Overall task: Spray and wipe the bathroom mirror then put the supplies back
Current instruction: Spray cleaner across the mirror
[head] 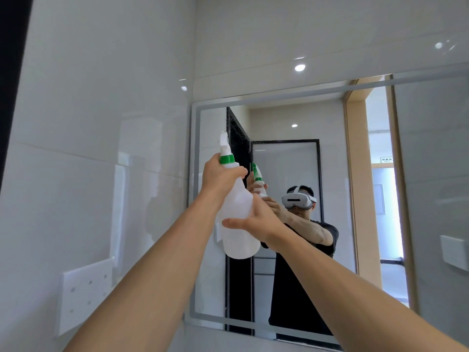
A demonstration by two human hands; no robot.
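Note:
A translucent white spray bottle (237, 209) with a green collar and white trigger head is raised in front of the upper left part of the bathroom mirror (330, 138), nozzle pointing up toward the glass. My left hand (219, 175) grips the bottle's neck just under the green collar. My right hand (256, 221) wraps the bottle's body from the right, thumb across its front. Fine droplets speckle the mirror near its top left. No cloth is in view.
Glossy white tiles cover the wall to the left, with a white socket plate (85, 293) low on it. The mirror reflects a person wearing a white headset, a black-framed glass panel and a doorway. A white switch plate (454, 251) sits at the right.

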